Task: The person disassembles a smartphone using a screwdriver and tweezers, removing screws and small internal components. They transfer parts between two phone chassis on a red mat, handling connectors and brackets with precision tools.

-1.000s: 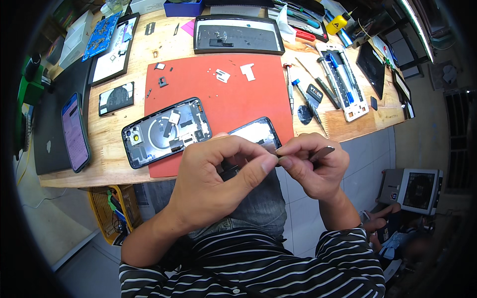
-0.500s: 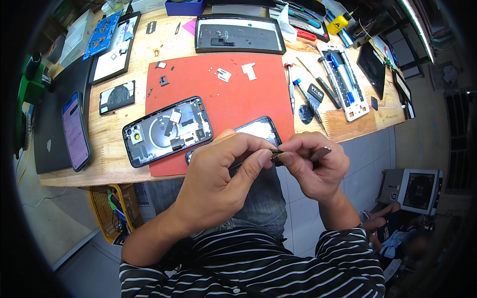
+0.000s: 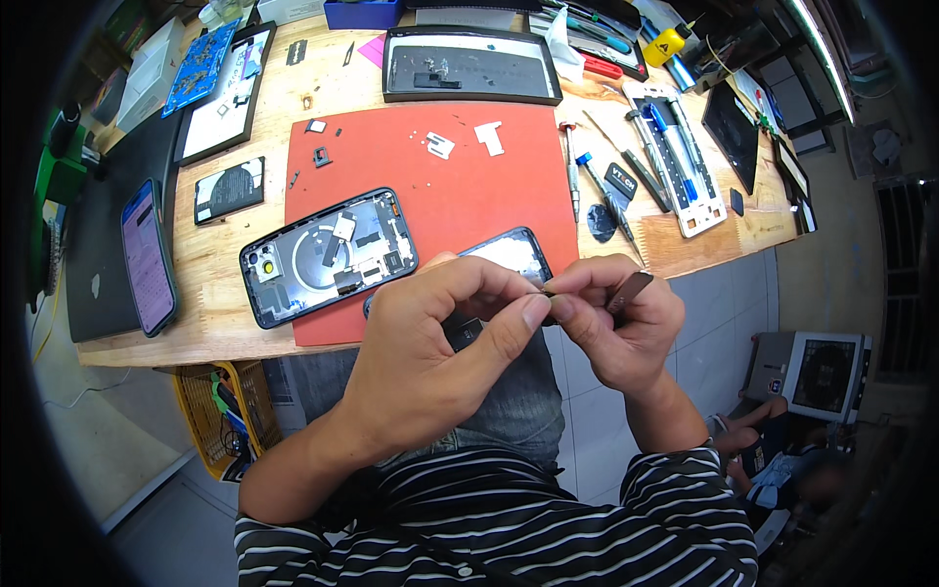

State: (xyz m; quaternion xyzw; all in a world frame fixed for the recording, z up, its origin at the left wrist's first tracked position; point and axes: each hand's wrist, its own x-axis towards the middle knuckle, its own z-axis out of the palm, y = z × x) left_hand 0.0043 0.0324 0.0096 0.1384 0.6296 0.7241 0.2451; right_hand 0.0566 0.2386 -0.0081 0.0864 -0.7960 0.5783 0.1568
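My left hand [image 3: 430, 342] and my right hand [image 3: 631, 328] meet above the table's front edge, thumbs and forefingers pinched together. Something tiny and dark between their fingertips is too small to name. A thin, flat, dark strip [image 3: 634, 288] sticks out from between my right fingers. Behind my left thumb shows a small black part [image 3: 465, 335]; whether that hand holds it I cannot tell. An opened phone housing [image 3: 328, 259] lies left of my hands. Partly hidden behind them is a second phone frame [image 3: 514, 252].
An orange-red mat [image 3: 391, 161] carries small white and dark parts. A battery [image 3: 230, 191] and a lit phone [image 3: 150, 259] lie left. Screwdrivers [image 3: 611, 201] and a white phone frame [image 3: 685, 161] lie right. A black tray [image 3: 473, 93] stands behind. Another person [image 3: 773, 470] is low at right.
The strip in my right hand has turned, from a bright silvery glint to a dark face tilted upward. The black part behind my left thumb now shows. My hands stay pinched together, barely shifted.
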